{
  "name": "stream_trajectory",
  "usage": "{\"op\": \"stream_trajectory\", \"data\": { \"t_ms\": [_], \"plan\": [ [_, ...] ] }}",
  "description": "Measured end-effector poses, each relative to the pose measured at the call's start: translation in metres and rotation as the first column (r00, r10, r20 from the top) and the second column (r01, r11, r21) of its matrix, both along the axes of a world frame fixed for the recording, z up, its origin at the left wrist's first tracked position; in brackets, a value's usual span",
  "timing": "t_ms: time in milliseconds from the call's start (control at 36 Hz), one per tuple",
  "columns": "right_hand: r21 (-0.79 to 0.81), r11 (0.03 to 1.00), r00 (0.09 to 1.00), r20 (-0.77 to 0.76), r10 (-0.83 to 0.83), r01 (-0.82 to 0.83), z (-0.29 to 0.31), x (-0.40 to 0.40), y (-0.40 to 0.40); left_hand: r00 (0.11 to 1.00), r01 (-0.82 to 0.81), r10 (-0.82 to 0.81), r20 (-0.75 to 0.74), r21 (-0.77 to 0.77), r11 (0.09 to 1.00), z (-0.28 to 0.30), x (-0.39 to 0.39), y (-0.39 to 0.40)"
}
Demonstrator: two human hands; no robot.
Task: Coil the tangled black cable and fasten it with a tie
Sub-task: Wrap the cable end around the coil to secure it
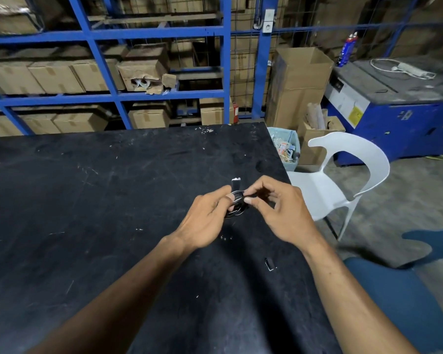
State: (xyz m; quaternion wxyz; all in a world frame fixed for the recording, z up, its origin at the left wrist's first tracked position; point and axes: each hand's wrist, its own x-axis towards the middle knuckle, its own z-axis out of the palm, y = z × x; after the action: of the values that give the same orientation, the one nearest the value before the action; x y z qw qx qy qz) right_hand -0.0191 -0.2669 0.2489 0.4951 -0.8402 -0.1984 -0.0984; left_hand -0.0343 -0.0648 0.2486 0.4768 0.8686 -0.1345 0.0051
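Above the scuffed black tabletop (92,200), toward its 3 o'clock edge, a person holds a small coil of thin black cable (237,205) between both hands. The left hand (205,215), at the coil's 9 o'clock, has its fingers (226,198) clamped on the loops. A short black strap tie with a white tip (236,183) stands up at the coil's 12 o'clock. The right hand (279,208), at 3 o'clock, pinches the coil's rim with thumb and forefinger closed together. A small black clip-like piece (269,264) lies on the tabletop at the hands' 5 o'clock. A white plastic chair (343,175) stands beside the tabletop's 3 o'clock edge.
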Motion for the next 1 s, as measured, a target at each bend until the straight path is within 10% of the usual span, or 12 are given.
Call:
{"op": "stream_trajectory", "data": {
  "t_ms": [167, 389, 833, 1000],
  "plan": [
    [-0.213, 0.977, 0.993, 0.12, 0.022, 0.004, 0.002, -0.006, -0.001, 0.998, -0.022, 0.019, -0.061, -0.045, 0.999, -0.001, 0.003, 0.006],
    [-0.093, 0.993, 0.992, 0.098, 0.084, -0.075, 0.011, -0.01, 0.003, 0.994, -0.069, 0.048, -0.101, -0.212, 0.975, -0.002, 0.011, 0.002],
    [-0.088, 0.96, 0.952, -0.183, 0.245, -0.264, 0.036, 0.002, -0.007, 0.967, 0.239, -0.218, -0.132, 0.177, 0.955, -0.001, 0.009, 0.009],
    [-0.111, 0.951, 0.943, -0.202, 0.263, -0.289, 0.039, 0.002, -0.01, 0.971, 0.201, -0.188, -0.148, 0.08, 0.976, -0.005, 0.009, 0.003]
  ]
}}
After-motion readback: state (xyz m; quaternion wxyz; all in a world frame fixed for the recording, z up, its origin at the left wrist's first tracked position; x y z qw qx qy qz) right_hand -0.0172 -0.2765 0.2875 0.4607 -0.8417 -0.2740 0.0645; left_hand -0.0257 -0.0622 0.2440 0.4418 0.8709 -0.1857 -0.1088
